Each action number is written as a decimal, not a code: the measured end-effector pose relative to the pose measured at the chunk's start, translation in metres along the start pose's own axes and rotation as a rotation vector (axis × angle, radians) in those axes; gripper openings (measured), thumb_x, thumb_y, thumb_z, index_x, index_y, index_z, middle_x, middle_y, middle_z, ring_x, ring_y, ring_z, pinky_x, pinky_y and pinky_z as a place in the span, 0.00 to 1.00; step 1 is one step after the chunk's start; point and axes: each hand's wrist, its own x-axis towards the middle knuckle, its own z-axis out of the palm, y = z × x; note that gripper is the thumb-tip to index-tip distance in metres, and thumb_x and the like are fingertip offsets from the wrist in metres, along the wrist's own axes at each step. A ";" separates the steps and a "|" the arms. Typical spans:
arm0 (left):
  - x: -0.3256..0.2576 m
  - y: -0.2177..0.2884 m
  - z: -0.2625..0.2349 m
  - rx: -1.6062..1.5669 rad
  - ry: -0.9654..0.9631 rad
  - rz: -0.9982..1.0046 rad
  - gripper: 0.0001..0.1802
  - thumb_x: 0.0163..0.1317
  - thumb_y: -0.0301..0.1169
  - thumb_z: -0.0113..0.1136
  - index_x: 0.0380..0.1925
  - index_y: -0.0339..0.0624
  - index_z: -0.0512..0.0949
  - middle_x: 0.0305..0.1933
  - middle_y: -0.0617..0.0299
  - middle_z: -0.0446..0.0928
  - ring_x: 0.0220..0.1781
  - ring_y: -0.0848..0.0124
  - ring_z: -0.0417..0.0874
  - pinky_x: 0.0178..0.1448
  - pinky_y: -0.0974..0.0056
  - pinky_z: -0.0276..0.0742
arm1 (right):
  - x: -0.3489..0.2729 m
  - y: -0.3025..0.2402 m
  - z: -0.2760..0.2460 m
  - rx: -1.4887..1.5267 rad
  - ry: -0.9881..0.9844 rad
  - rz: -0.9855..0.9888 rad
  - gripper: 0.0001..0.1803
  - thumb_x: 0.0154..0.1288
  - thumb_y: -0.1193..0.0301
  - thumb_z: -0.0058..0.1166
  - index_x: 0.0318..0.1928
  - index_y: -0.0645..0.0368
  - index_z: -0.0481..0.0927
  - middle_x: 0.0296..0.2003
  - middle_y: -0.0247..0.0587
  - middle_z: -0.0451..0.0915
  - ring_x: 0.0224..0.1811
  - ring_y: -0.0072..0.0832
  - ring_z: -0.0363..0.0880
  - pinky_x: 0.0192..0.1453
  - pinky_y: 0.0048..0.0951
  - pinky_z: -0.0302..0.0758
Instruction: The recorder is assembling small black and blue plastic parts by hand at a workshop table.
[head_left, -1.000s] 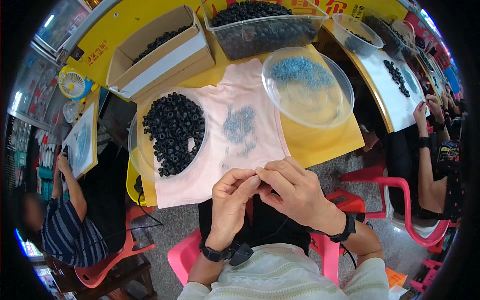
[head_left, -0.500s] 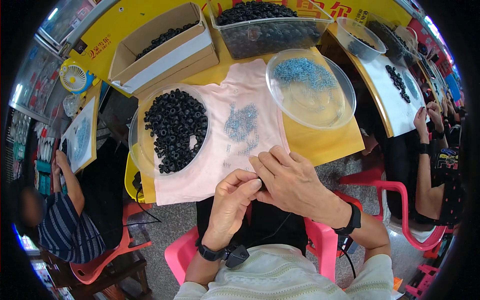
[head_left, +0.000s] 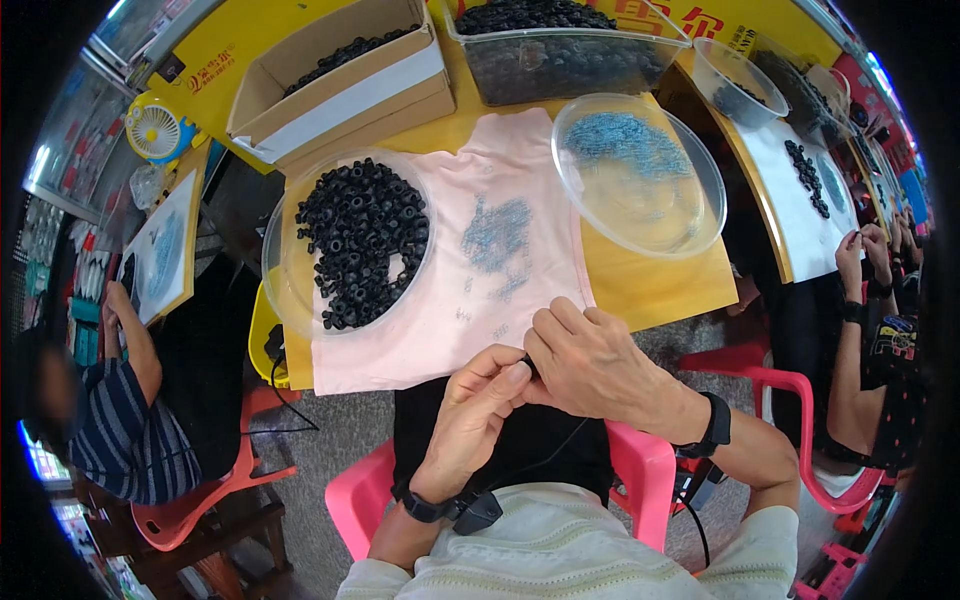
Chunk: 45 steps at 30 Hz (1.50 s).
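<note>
Both hands meet fingertip to fingertip, the left hand [head_left: 478, 412] and right hand [head_left: 590, 360] pinched shut on a small black ring [head_left: 527, 364]. Just beyond them lies a pink cloth [head_left: 440, 330] with blue clips [head_left: 497, 235]; a clear dish of black rings [head_left: 357, 240] sits beyond the left hand.

An open brown cardboard box [head_left: 340, 85] with a white band along its side stands at eleven o'clock, holding black rings. Behind it, from eleven to one o'clock, a yellow sign [head_left: 700, 22] with red lettering runs along the table's far edge.
</note>
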 end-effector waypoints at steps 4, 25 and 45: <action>-0.007 -0.004 -0.004 0.012 0.040 -0.078 0.10 0.72 0.30 0.57 0.47 0.37 0.78 0.39 0.68 0.80 0.40 0.80 0.80 0.48 0.72 0.75 | -0.010 -0.007 0.009 -0.029 -0.007 -0.016 0.21 0.48 0.52 0.61 0.20 0.56 0.73 0.23 0.34 0.68 0.31 0.28 0.68 0.24 0.27 0.62; -0.018 0.077 -0.032 0.575 0.357 0.423 0.10 0.73 0.28 0.54 0.44 0.33 0.80 0.42 0.57 0.83 0.39 0.75 0.84 0.44 0.71 0.78 | 0.074 0.049 -0.063 0.023 0.127 0.272 0.11 0.58 0.66 0.63 0.31 0.58 0.76 0.28 0.44 0.76 0.30 0.42 0.79 0.34 0.38 0.76; 0.043 0.134 -0.073 1.532 0.620 0.535 0.14 0.58 0.21 0.62 0.46 0.33 0.80 0.43 0.49 0.77 0.46 0.50 0.79 0.52 0.57 0.74 | 0.143 0.215 -0.047 0.276 0.177 0.438 0.15 0.69 0.62 0.57 0.48 0.58 0.84 0.36 0.38 0.85 0.38 0.22 0.82 0.44 0.24 0.75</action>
